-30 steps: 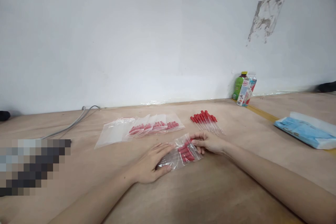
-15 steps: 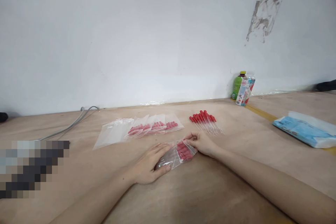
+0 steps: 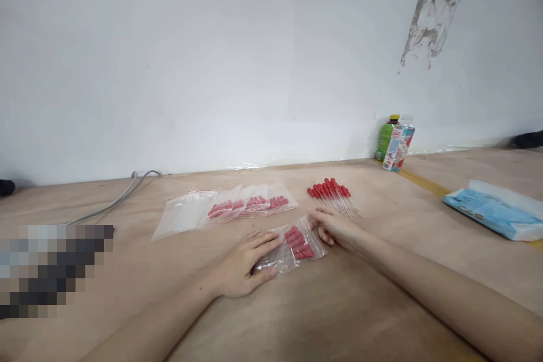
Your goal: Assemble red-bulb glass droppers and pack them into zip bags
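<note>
A clear zip bag (image 3: 278,259) lies on the table with several red-bulbed droppers (image 3: 299,242) inside, their bulbs toward its right end. My left hand (image 3: 244,263) rests flat on the bag's left part, fingers stretched and thumb apart. At the far corner of the bag's right edge, my right hand (image 3: 337,227) has its fingers curled and closed on the plastic; its thumb is partly hidden. Just beyond that hand, loose droppers (image 3: 333,191) lie fanned out, red bulbs away from me. Filled zip bags (image 3: 254,201) overlap in a row behind my left hand.
Flat, seemingly unfilled zip bags (image 3: 182,212) lie left of the filled ones. A green bottle (image 3: 385,138) and a carton (image 3: 397,149) stand against the wall. A blue soft pack (image 3: 494,212) lies at right. Grey cables (image 3: 114,201) and a blurred-out patch (image 3: 51,271) are at left.
My right fingers have slid off the bulbs to the bag's far right corner. The bag's right end, folded over before, now lies spread out. My left hand stays in place.
</note>
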A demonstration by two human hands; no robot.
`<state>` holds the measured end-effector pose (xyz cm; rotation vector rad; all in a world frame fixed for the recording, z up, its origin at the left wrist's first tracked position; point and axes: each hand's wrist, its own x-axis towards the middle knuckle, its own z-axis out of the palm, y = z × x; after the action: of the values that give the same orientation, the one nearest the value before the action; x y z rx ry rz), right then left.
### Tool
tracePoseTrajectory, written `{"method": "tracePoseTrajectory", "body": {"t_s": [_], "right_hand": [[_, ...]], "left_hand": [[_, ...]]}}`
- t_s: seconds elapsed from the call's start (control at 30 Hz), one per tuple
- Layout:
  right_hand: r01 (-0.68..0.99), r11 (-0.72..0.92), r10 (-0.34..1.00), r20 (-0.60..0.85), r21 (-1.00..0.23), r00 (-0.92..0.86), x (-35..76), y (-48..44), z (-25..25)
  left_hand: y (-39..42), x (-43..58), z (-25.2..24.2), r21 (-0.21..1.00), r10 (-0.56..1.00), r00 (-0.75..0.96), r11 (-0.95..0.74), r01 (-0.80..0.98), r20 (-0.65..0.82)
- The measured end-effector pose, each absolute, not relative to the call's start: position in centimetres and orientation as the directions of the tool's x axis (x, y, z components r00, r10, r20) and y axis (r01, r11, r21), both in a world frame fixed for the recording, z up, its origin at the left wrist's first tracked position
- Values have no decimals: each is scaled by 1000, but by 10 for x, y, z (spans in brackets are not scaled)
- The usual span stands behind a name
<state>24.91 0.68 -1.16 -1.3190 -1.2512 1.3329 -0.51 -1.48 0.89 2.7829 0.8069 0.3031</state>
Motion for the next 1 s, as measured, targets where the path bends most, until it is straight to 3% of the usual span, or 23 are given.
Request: {"method": "tracePoseTrajectory", "body": {"t_s": [0.2,0.37,0.5,0.63,0.83,1.0], "right_hand": [[95,-88,899,-120,-992,-421,243,-5,-4],[-98,-216,861,-142,-971,-489,259,-4,15],[-264,-141,965,-73,-954,-251,275,14,32],[-453,43,997,11,-890,74,266,41,33],[-395,64,981,-15,-916,194,226,79,6],[-136,-81,986,-99,-987,134,215,82,-4]], "left_hand": [[-15,-4,9,249,519,834,-846,471,185],[-12,-5,4,182,541,708,-834,521,453],[-3,-9,3,160,542,451,-746,646,709],[16,-24,10,167,546,193,-542,824,815],[55,-81,11,188,723,-131,2,982,679],[74,-123,-3,198,890,-195,121,973,411]]}}
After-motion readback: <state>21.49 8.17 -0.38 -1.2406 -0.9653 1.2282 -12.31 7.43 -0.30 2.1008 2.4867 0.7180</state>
